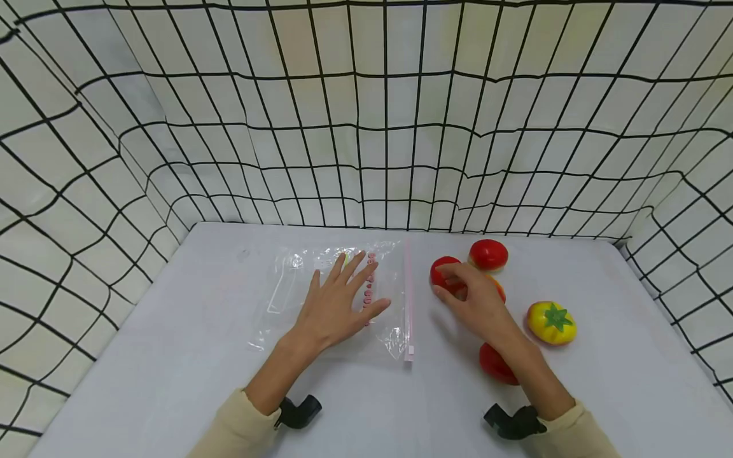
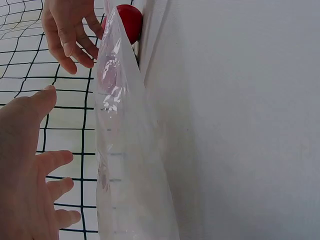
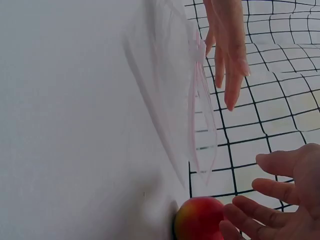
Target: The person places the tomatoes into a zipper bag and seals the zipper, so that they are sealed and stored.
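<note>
A clear plastic zip bag (image 1: 286,286) with pink lettering and a pink slider strip lies flat on the white table. My left hand (image 1: 329,308) is above it with fingers spread; the left wrist view shows a gap between hand and bag (image 2: 120,135). To the bag's right, my right hand (image 1: 481,305) hovers over a red toy fruit (image 1: 442,270), fingers loosely bent and thumb apart. In the right wrist view a red-and-yellow fruit (image 3: 200,219) sits beside those fingertips; whether they touch it I cannot tell. An orange-red fruit (image 1: 498,289) is partly hidden behind the right hand.
Another red fruit (image 1: 488,254) lies farther back. Below the right forearm is a red one (image 1: 497,364), partly covered. A yellow tomato-shaped toy with a green star-shaped top (image 1: 551,322) lies to the right. Black wire netting (image 1: 386,146) surrounds the table's back and sides.
</note>
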{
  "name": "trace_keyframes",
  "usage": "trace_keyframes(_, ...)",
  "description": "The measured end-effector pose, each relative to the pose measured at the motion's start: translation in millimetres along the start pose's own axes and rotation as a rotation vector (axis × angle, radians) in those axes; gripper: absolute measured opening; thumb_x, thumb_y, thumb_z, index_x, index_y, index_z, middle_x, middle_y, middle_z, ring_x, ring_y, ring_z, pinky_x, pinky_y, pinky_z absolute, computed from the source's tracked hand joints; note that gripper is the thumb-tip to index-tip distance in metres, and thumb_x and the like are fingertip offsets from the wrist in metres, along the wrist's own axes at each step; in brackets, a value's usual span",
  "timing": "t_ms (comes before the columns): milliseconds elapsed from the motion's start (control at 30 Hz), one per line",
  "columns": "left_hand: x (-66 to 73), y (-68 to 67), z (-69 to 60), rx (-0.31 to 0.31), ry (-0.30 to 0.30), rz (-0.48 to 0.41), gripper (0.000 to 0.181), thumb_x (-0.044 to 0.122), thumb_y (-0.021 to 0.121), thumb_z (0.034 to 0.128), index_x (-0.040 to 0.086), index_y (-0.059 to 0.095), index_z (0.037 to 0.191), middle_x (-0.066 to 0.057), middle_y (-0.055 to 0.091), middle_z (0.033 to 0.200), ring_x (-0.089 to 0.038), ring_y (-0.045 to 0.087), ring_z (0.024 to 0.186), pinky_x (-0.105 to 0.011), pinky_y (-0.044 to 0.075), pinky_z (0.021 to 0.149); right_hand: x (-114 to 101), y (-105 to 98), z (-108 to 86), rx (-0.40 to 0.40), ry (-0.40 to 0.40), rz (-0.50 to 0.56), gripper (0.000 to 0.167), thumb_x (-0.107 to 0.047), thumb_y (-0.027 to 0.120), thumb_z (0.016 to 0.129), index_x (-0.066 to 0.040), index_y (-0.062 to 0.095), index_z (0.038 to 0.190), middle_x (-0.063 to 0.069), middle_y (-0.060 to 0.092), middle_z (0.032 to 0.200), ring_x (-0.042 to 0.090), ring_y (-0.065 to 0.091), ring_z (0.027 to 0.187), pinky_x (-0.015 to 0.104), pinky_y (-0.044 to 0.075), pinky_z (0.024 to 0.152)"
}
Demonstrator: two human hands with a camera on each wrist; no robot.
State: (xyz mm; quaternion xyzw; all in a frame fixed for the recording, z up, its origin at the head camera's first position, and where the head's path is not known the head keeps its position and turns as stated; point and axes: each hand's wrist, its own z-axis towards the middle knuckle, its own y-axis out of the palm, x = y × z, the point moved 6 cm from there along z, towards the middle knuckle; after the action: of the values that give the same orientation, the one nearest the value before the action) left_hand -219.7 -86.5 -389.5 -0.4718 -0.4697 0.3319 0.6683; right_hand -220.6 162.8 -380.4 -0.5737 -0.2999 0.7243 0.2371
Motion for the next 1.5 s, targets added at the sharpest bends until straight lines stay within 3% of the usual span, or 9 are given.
trace_keyframes(433, -1.5, 5.1, -7.0, -0.011, 0.004, -0.008, 0.08, 0.073, 0.05, 0.0958, 0.033, 0.033, 0.164, 0.001, 0.025, 0.175, -0.033, 0.018, 0.164, -0.076, 0.019, 0.124, -2.9, 17.6, -6.6, -0.044, 0.065, 0.091, 0.051, -0.015, 0.081, 0.089, -0.011, 0.063, 0.136, 0.013, 0.07, 0.127, 0.03, 0.072, 0.112, 0.044, 0.064, 0.094)
trace_keyframes(833, 0.0, 4.5, -9.8, -0.013, 0.016, -0.036, 0.079, 0.071, 0.053, 0.0953, 0.032, 0.037, 0.162, 0.002, 0.027, 0.174, -0.033, 0.019, 0.164, -0.076, 0.018, 0.124, -3.3, 26.8, -6.7, -0.059, 0.13, 0.139, 0.047, -0.015, 0.079, 0.091, -0.012, 0.064, 0.136, 0.013, 0.071, 0.125, 0.03, 0.071, 0.112, 0.039, 0.066, 0.086)
trace_keyframes(1167, 0.8, 8.1, -12.2, -0.031, 0.021, -0.068, 0.079, 0.07, 0.055, 0.0946, 0.033, 0.038, 0.162, 0.004, 0.027, 0.174, -0.031, 0.018, 0.164, -0.078, 0.016, 0.123, 7.0, 39.4, -9.5, -0.074, 0.242, 0.206, 0.045, -0.012, 0.077, 0.092, -0.012, 0.064, 0.135, 0.012, 0.072, 0.119, 0.019, 0.074, 0.091, 0.035, 0.066, 0.082)
trace_keyframes(1500, -1.2, 11.8, -12.7, -0.062, 0.009, -0.099, 0.078, 0.069, 0.056, 0.0946, 0.034, 0.037, 0.162, 0.004, 0.027, 0.174, -0.031, 0.018, 0.164, -0.076, 0.013, 0.125, 11.6, 50.7, -7.8, -0.134, 0.275, 0.335, 0.047, -0.011, 0.075, 0.094, -0.008, 0.061, 0.138, 0.015, 0.074, 0.115, 0.019, 0.077, 0.09, 0.038, 0.065, 0.088)
